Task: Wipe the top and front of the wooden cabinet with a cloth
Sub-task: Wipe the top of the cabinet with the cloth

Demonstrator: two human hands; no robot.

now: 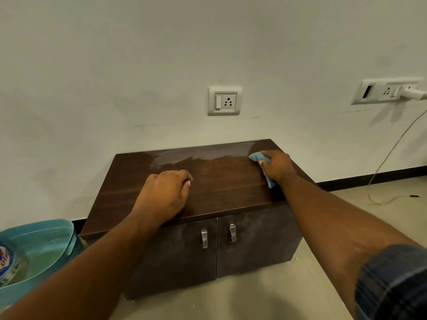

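Note:
A low dark wooden cabinet point(221, 185) stands against the white wall, with two front doors and metal handles point(204, 238). A wet sheen runs along the back of its top. My right hand point(278, 166) grips a light blue cloth point(258, 157) and presses it on the top near the back right corner; a tail of cloth shows below the hand. My left hand point(165, 195) rests on the top near the front middle, with fingers curled under and holding nothing.
A teal plastic basket point(39, 248) with a labelled container inside stands on the floor at the left. A wall socket point(224, 101) is above the cabinet. Another socket plate point(387, 90) at right has a plug, and its cable point(390, 155) trails to the floor.

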